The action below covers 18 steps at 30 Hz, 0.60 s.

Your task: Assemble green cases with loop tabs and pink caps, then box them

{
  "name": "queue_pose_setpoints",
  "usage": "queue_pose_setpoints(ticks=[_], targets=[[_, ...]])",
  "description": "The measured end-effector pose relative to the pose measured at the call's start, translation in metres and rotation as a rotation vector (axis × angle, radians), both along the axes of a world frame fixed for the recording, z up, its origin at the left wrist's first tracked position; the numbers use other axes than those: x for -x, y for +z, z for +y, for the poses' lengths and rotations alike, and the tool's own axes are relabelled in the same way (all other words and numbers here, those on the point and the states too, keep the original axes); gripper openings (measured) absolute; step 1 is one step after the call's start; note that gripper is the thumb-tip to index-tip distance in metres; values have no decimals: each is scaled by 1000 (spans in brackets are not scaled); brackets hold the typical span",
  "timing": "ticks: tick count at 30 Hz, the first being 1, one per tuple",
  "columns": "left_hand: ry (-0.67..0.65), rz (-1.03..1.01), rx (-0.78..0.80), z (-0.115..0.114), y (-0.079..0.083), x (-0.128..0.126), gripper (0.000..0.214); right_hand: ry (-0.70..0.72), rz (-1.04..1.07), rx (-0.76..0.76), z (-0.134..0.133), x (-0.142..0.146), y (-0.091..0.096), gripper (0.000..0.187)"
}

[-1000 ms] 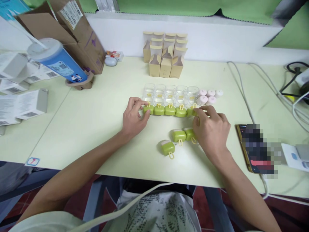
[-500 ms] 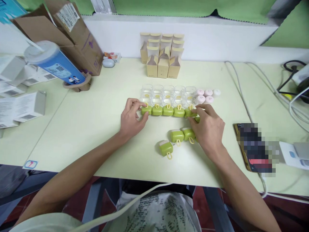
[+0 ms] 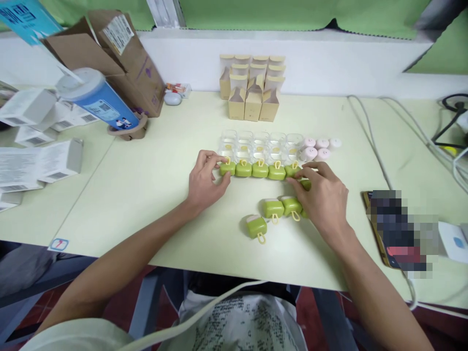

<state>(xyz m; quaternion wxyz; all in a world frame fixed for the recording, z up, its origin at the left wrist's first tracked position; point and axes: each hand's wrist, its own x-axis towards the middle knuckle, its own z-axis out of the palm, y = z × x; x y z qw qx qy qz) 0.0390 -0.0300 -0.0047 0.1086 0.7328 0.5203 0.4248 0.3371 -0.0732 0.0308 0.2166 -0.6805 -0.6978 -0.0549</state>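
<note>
A row of several small glossy green cases [image 3: 260, 170] with yellow loops runs across the table, loops pointing away from me. At its left end my left hand [image 3: 208, 178] has thumb and index finger closed around the end case [image 3: 227, 169]. The right-end case [image 3: 292, 170] sits between the thumb and fingers of my right hand [image 3: 321, 197], partly covered by them. Clear plastic cups [image 3: 261, 145] stand in two rows just behind. Nearer me lie more green cases [image 3: 273, 208], loops toward me, some hidden under my right hand. A single green case [image 3: 257, 226] rests apart from these.
Small pink-white pieces [image 3: 310, 154] stand right of the cups. Open cardboard boxes [image 3: 252, 105] are grouped against the wall. On the left are a blue cup [image 3: 109, 109], a brown paper bag [image 3: 141, 80] and white boxes [image 3: 62, 158]. A phone [image 3: 395, 229] and cables [image 3: 370, 131] lie right.
The whole view has shifted slightly, so everything appears a little farther right and lower. Both hands keep their places at the ends of the green row.
</note>
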Motion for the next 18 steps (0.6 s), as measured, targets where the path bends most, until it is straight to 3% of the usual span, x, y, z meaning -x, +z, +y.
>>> queue_pose_setpoints(ticks=[4,7,9,12,14,18], targets=[[8,11,-9,2,0,1,29,35,22,-31,-2,-3,3,18],[-8,56,-120,-1,4,3,32,49,48,-46,-4,-6,8,23],[-165,110,-243,-7,8,3,32,54,67,-41,-5,-7,12,24],[-569,181,-407,-21,14,-4,34,48,93,21,-4,-6,15,21],[-748,216,-503,-28,14,-12,38,21,105,75,-2,-3,15,23],[-796,221,-557,-34,13,-21,37,-57,97,151,4,4,16,26]])
